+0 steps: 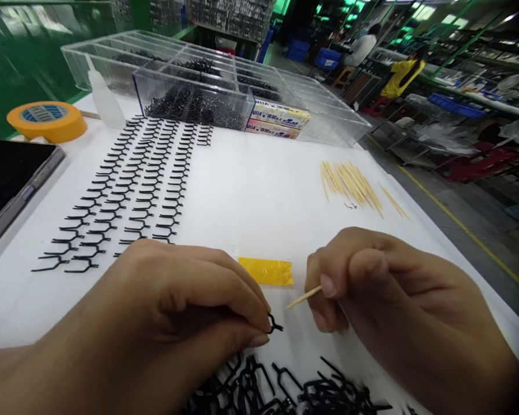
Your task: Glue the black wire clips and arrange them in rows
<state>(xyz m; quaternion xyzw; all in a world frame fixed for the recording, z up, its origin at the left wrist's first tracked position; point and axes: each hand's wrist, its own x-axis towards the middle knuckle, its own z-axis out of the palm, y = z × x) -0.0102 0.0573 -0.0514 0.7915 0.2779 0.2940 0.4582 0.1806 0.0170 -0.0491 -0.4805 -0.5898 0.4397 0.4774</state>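
My left hand (164, 311) is closed in a pinch on a small black plastic clip (274, 325), whose tip sticks out past my fingertips. My right hand (384, 294) is closed on a thin wooden toothpick (303, 297), its point aimed left toward the clip. The two are a short gap apart above the white table (259, 190). Just behind them lies a yellow strip of tape (266, 271). A loose heap of black clips (285, 389) lies at the near edge below my hands.
Rows of black clips (130, 190) are laid out at left. A pile of toothpicks (350, 184) lies at right. Clear compartment bins (199, 86), a small white bottle (104, 101), an orange tape roll (47, 120) and a dark tablet (8, 178) stand around. People sit far back.
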